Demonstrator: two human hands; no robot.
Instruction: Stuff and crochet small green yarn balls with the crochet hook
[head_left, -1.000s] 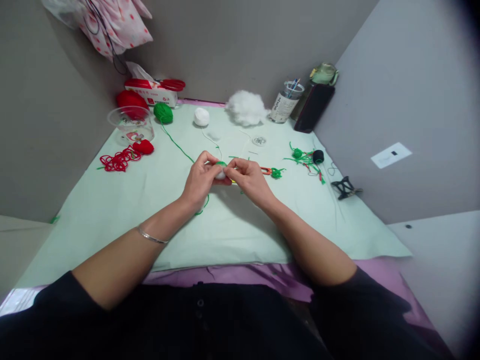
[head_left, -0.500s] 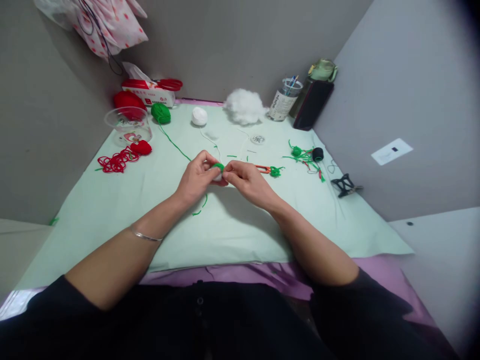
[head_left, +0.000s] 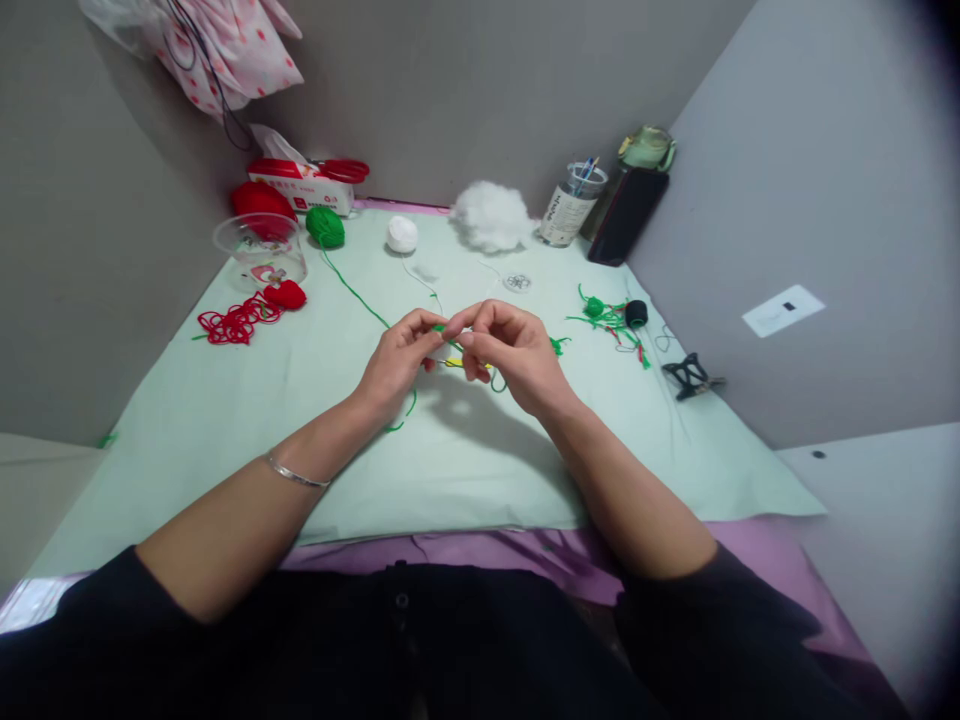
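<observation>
Work surface: mint cover [head_left: 480,480], spread wide under the grip and creased; purple cloth [head_left: 480,545] exposed along the near edge. The whole is enclosed by grey walls [head_left: 420,90].

Far left of grip: red tangle [head_left: 231,325] strewn flat. Behind it a clear cup [head_left: 262,250] is stood, backed by a red ball [head_left: 262,197]. Above, a spotted cloth [head_left: 236,60] is hung at the wall. Tissue box [head_left: 311,192] set beyond the cup, red scissors [head_left: 345,170] laid on top.

Nearer the grip, beyond and left: green ball [head_left: 325,228], then white ball [head_left: 402,235], strands trailed toward the hands.

At centre, green-and-white piece [head_left: 439,328] held above the cover, gripped by the left hand [head_left: 397,360]. A green strand [head_left: 455,346] is pinched by the right hand [head_left: 517,350]. Yellow tool [head_left: 454,362] seen beneath the right fingers; whether it is held cannot be told.

Beyond and right: white fluff [head_left: 491,215], jar [head_left: 568,217], phone [head_left: 628,215] propped against a bottle [head_left: 646,150].

Right of grip: green scraps [head_left: 598,307], black spool [head_left: 636,314], then black clip [head_left: 688,377]. A white plate [head_left: 782,311] is fixed on the right wall.
</observation>
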